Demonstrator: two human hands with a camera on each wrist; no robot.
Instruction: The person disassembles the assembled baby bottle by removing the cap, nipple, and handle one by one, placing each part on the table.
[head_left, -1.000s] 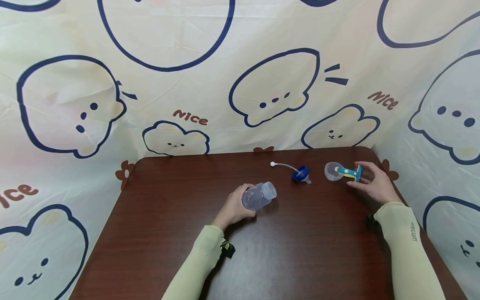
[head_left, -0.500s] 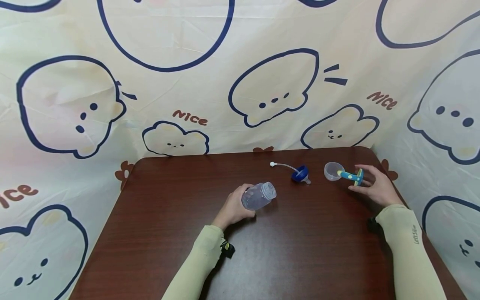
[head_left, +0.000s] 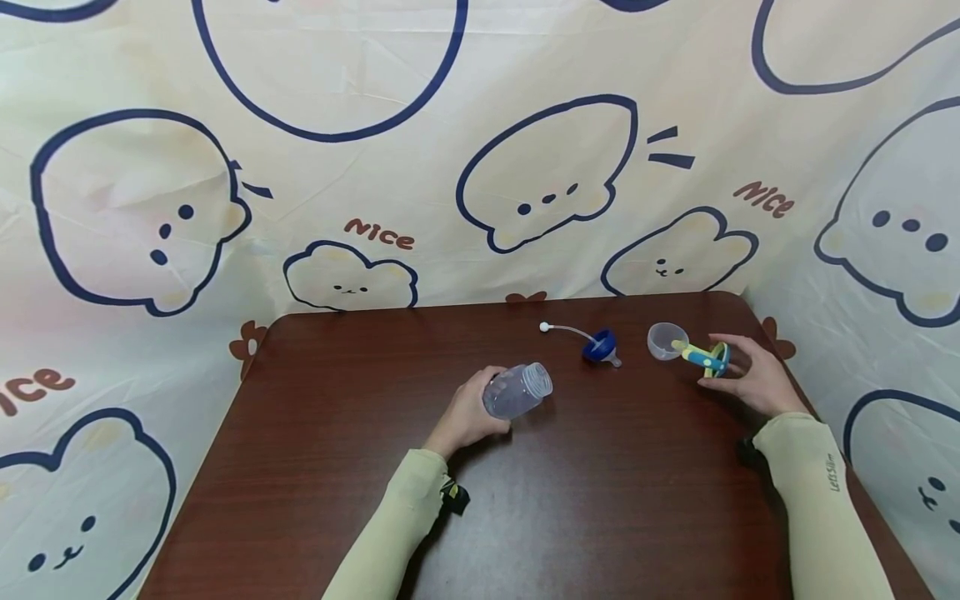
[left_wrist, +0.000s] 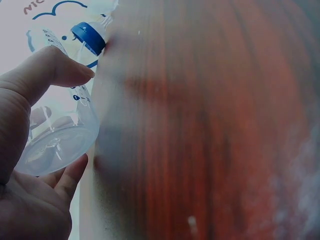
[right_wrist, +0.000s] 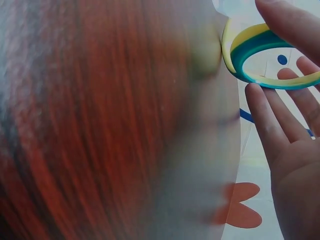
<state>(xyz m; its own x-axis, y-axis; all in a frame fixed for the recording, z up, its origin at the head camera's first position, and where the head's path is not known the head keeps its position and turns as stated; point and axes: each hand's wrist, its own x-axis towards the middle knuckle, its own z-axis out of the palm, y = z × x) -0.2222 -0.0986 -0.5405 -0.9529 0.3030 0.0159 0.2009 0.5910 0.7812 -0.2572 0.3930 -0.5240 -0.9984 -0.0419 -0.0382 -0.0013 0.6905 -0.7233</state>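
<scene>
My left hand (head_left: 471,412) grips a clear feeding bottle (head_left: 517,392) near its base, thumb on one side and fingers on the other. The bottle leans, its uncapped threaded mouth toward the right; dark print marks its side in the left wrist view. At the right, thumb and fingertips of my right hand (head_left: 757,375) pinch a blue-and-yellow bottle handle (head_left: 707,358) by its ring (right_wrist: 240,52). The ring's edge meets the tabletop in the right wrist view. The handle's arms point left and overlap a clear domed bottle cap (head_left: 667,342).
Between the hands and farther back lies a blue collar (head_left: 600,346) with its teat and a thin straw (head_left: 573,330) ending in a white ball. The brown table (head_left: 337,500) meets patterned cloth walls (head_left: 360,183) at its back and sides.
The bottle handle has turned in my right hand's fingers and shifted slightly right and nearer, the hand moving with it. My left hand and the bottle have stayed put.
</scene>
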